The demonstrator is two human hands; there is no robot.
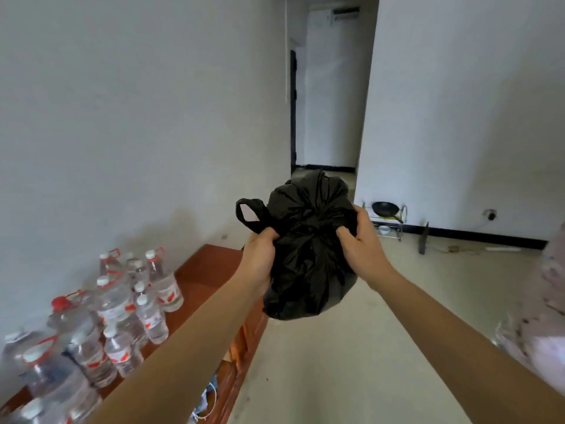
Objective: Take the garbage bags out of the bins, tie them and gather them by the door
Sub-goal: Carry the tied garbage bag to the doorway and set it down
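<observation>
A full black garbage bag (308, 258) hangs in the air in front of me, held up between both hands. My left hand (260, 255) grips the bag's left side, where one looped handle sticks out to the upper left. On the bag's right side, my right hand (360, 240) grips a bunch of gathered plastic near the top. The bag's mouth is bunched together between the two hands. No bin is in view.
A red-brown wooden cabinet (211, 270) runs along the left wall and carries several clear water bottles (122, 313). A hallway (327, 117) opens straight ahead. A wire rack with a black pan (385, 211) stands on the floor by the right wall. Pale fabric (547, 316) fills the right edge.
</observation>
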